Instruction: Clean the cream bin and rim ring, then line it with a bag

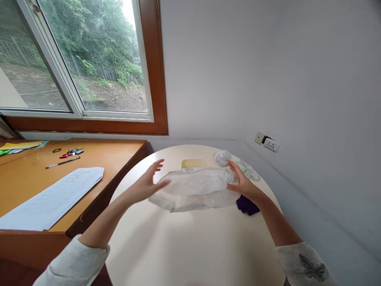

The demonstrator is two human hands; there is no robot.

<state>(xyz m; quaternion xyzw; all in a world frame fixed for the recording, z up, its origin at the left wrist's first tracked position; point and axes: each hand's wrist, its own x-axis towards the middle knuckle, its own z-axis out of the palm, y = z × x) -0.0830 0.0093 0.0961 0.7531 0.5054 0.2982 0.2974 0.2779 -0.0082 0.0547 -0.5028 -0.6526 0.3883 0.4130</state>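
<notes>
You've got L hand (149,180) & R hand (241,183) w/ wide, empty grip by either end of the clear plastic film (193,183), mid-surface (193,246): spread out approx. flat, folds remain, rest of progress unclear.

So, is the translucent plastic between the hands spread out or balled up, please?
Spread out, though wrinkled: the plastic extends widely across the table.
</notes>
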